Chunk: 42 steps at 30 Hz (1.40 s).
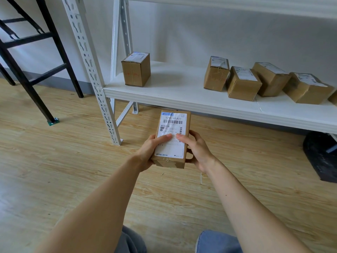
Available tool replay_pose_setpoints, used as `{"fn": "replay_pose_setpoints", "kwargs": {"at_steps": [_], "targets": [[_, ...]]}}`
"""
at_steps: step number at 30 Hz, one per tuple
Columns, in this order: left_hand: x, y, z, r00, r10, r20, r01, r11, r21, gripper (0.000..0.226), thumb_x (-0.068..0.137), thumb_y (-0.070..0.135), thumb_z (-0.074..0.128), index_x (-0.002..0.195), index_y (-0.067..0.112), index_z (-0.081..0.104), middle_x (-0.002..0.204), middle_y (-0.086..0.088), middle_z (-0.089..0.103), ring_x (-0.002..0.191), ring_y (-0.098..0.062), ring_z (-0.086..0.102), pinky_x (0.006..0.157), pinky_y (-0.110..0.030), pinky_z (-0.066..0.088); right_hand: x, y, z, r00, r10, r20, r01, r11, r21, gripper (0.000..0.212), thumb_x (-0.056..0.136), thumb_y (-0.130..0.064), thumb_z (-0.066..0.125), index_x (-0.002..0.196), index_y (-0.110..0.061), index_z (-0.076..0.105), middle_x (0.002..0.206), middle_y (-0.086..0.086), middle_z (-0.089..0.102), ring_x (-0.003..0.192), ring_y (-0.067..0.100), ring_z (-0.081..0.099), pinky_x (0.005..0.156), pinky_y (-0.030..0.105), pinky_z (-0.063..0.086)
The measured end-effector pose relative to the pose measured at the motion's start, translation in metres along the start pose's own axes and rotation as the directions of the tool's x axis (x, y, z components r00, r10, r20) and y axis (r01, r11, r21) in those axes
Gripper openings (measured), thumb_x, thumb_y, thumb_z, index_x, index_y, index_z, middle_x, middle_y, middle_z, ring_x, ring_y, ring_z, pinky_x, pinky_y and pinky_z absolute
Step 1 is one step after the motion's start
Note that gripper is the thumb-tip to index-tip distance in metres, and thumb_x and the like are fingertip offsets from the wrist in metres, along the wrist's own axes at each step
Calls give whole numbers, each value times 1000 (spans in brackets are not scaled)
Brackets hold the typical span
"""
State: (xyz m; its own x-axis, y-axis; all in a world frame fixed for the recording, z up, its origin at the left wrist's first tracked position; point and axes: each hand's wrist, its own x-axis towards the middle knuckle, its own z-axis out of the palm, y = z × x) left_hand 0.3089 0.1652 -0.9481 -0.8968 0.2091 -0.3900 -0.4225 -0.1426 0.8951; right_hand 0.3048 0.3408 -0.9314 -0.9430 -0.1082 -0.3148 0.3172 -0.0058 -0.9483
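Both hands on it now — left hand (152, 149) and right hand (196, 152) grip the cardboard parcel (172, 137) by its sides, label up, above the wood floor (54, 170) before the white shelf (182, 94) — thumbs seemingly pressing the label.

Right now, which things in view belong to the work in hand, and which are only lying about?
In the work: the labelled box, gripped at its near end by the left hand and the right hand.
Lying about: the single box and the row of boxes on the white shelf, the black frame, the dark object under the shelf.
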Motion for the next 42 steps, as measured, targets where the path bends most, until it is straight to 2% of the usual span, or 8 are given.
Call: {"fn": "replay_pose_setpoints", "kwargs": {"at_steps": [8, 12, 16, 19, 32, 36, 39, 42], "targets": [[-1, 1, 0, 994, 13, -109, -19, 998, -53, 111, 55, 80, 74, 141, 16, 47, 130, -14, 61, 116, -32, 61, 80, -40, 58, 5, 3, -5, 994, -105, -30, 103, 993, -52, 66, 94, -38, 65, 152, -33, 33, 131, 1, 62, 107, 17, 63, 89, 40, 56], [1, 0, -3, 990, 8, -143, -25, 993, -116, 77, 75, 51, 73, 138, 15, 47, 140, -10, 52, 123, -29, 51, 106, -44, 44, 1, 1, -11, 992, -111, -68, 102, 988, -114, 46, 106, -33, 41, 152, -29, 37, 132, -4, 55, 101, 3, 56, 75, 18, 47], [-3, 1, 6, 996, 34, -80, -41, 996, -85, 72, 78, 40, 75, 142, 40, 42, 129, -6, 59, 111, -26, 61, 83, -42, 56, -7, -6, -5, 999, 27, -35, -27, 1000, -9, 49, 98, -59, 43, 123, -21, 60, 110, 5, 68, 92, 16, 63, 72, 29, 51], [-5, 4, 11, 995, 70, -65, -76, 993, -90, 66, 86, 27, 74, 140, 44, 39, 124, -11, 59, 99, -28, 64, 64, -35, 56, -5, -3, -4, 997, 61, -50, -60, 998, 29, 66, 87, -60, 63, 129, -13, 45, 118, 8, 62, 104, 20, 63, 88, 38, 55], [1, 0, 10, 989, 77, -127, -82, 996, -35, 84, 80, 38, 81, 146, 41, 29, 127, -10, 59, 106, -28, 66, 74, -37, 59, 0, 7, -1, 995, 4, -97, -2, 1000, 22, 68, 81, -44, 78, 133, -14, 45, 117, 3, 66, 106, 19, 66, 99, 43, 53], [3, 0, 6, 989, 1, -149, -14, 996, -84, 73, 81, 61, 69, 135, 16, 52, 112, -7, 66, 96, -21, 67, 74, -35, 58, -4, 6, 3, 991, -84, -102, 78, 995, -58, 64, 89, -45, 68, 142, -19, 45, 132, -5, 61, 120, 15, 58, 91, 22, 47], [3, -1, 3, 982, -36, -185, 9, 989, -145, 42, 97, 45, 53, 115, 7, 58, 92, -8, 55, 72, -16, 51, 53, -23, 46, -5, 5, -2, 969, -181, -166, 153, 974, -169, 64, 99, -38, 56, 155, -25, 27, 158, -4, 31, 144, 18, 32, 112, 32, 31], [4, -1, 4, 987, 5, -160, -27, 990, -136, 45, 96, 25, 59, 138, 15, 48, 117, -11, 59, 92, -24, 59, 59, -28, 51, -2, 4, -5, 972, -171, -159, 136, 968, -212, 52, 102, -39, 50, 151, -28, 34, 153, 2, 40, 130, 20, 47, 104, 37, 43]]}}
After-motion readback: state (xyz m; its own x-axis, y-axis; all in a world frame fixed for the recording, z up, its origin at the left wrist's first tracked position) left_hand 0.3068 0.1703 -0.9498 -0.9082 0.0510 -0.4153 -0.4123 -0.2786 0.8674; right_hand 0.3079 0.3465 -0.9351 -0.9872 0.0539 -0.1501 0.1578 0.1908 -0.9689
